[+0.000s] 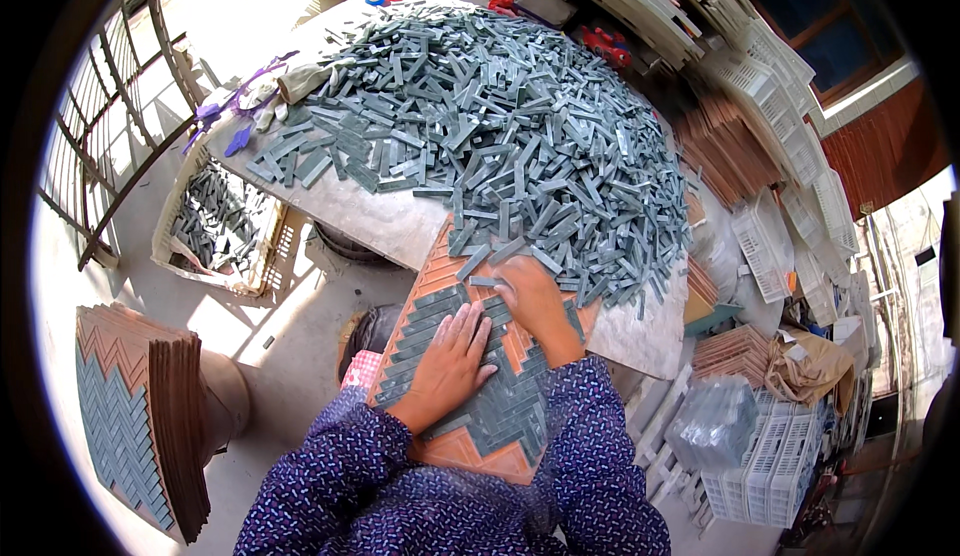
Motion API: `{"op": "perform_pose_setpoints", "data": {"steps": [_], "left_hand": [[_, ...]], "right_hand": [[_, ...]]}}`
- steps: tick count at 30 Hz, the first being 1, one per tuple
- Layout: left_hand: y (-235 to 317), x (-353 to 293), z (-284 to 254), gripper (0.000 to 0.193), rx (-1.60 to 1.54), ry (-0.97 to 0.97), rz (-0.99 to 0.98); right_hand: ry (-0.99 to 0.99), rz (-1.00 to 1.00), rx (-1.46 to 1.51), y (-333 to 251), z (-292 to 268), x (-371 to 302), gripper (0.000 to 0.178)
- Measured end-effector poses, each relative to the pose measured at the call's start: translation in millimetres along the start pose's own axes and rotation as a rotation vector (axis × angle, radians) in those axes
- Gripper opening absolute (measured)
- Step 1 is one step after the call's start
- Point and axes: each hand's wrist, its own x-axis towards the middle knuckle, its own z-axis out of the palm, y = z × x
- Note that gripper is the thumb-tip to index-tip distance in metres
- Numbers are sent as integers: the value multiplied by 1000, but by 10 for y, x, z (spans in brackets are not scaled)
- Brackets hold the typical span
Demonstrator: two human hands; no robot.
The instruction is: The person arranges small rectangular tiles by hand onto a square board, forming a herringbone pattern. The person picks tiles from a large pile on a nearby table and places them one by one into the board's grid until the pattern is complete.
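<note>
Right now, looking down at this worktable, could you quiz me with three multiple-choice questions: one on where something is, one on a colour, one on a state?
1. Where does the big heap of small tiles lie?
A. on the table beyond the hands
B. on the floor
C. in the person's lap

2. What colour is the mould board under the hands?
A. white
B. orange
C. black

3. How does the left hand rest?
A. clenched in a fist
B. lifted in the air
C. flat on the laid tiles

Answers: 1 A, the heap covers the table; 2 B, bare orange edges show; 3 C, its fingers are spread.
</note>
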Motion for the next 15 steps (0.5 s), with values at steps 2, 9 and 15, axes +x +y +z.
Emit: {"op": "perform_pose_setpoints", "data": {"steps": [2, 9, 15], "left_hand": [[2, -4, -20, 74, 1, 6, -10], [10, 2, -29, 76, -3, 3, -16], [-12, -2, -4, 78, 7, 0, -4]], "right_hand": [[-84, 147, 29, -123, -43, -34, 16], [-63, 293, 238, -193, 138, -152, 13], [-52, 420, 180, -295, 221, -116, 18]]}}
